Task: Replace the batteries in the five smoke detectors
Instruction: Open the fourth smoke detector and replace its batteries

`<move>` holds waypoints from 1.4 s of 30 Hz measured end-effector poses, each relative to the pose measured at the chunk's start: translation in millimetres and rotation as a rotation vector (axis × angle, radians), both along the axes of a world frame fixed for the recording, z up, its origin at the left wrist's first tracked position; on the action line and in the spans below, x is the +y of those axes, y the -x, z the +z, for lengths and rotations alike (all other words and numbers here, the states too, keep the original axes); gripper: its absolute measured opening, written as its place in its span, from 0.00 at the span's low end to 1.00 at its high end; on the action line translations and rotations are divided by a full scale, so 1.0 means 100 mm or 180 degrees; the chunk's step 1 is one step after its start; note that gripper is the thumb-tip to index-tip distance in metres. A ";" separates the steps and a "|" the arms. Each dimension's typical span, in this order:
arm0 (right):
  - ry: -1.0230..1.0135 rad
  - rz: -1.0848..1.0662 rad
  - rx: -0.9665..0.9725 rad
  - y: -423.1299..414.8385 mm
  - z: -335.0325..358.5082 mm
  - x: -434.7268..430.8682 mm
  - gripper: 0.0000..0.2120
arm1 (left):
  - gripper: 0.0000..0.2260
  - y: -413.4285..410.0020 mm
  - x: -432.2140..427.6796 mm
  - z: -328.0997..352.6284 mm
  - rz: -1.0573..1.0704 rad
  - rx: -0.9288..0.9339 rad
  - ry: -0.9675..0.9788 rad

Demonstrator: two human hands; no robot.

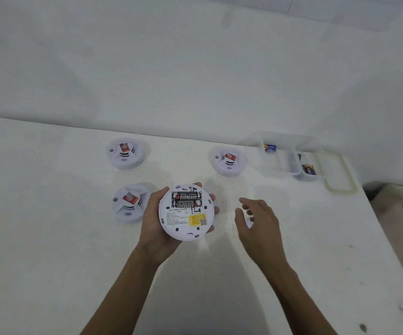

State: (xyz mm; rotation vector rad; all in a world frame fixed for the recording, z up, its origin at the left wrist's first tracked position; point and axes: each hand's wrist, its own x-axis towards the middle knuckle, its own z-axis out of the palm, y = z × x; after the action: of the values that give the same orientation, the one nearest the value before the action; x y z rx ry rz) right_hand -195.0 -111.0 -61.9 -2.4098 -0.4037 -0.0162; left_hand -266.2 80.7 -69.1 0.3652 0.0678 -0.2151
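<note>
Cradling the upturned smoke detector (183, 221) from its left side, the left hand (155, 221) has its thumb on the near-left rim and its fingertips showing past the far and right edges, so the round body is held above the table (50, 238) with its underside facing the camera

Two more detectors (125, 152) (129, 203) sit face up at the left, the nearer one just beside the holding hand. In the held unit, two black batteries (187, 200) lie side by side in the open bay on the far half of the underside, their long axis running left to right. The right hand (258, 218) hovers to the right of the unit, apart from it, fingers loosely spread and gripping nothing that can be seen; being free and nearer, it looks the likely one to pull the cells, reaching leftward across their ends. A third standing detector (228, 159) is behind it, and further right are clear tubs (280, 163) with loose cells inside

A pale patch under the right fingers cannot be identified. Only four detectors show; the fifth is out of sight, and which tub holds fresh cells cannot be told
</note>
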 end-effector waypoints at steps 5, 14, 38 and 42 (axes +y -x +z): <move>0.1607 -0.0198 0.0677 -0.17 -0.29 -0.24 0.14 | 0.25 0.00 -0.03 -0.01 -0.0064 0.0025 0.0009; 0.1520 -0.0550 0.1161 -0.24 -0.32 -0.28 0.23 | 0.29 0.01 -0.06 0.04 0.0180 0.0000 -0.0247; -0.0295 0.0499 -0.0587 0.41 0.56 0.48 0.23 | 0.22 0.09 -0.19 0.19 0.0793 0.0655 -0.0808; -0.0004 0.0428 -0.0927 0.48 0.46 0.61 0.24 | 0.20 0.09 -0.23 0.27 0.0858 0.0518 -0.1017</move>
State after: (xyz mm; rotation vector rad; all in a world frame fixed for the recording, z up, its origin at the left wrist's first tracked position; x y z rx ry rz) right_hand -242.9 -50.0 -15.4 -2.3788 -0.6975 -0.3101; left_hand -275.1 57.8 -42.5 0.6509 0.3123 0.0354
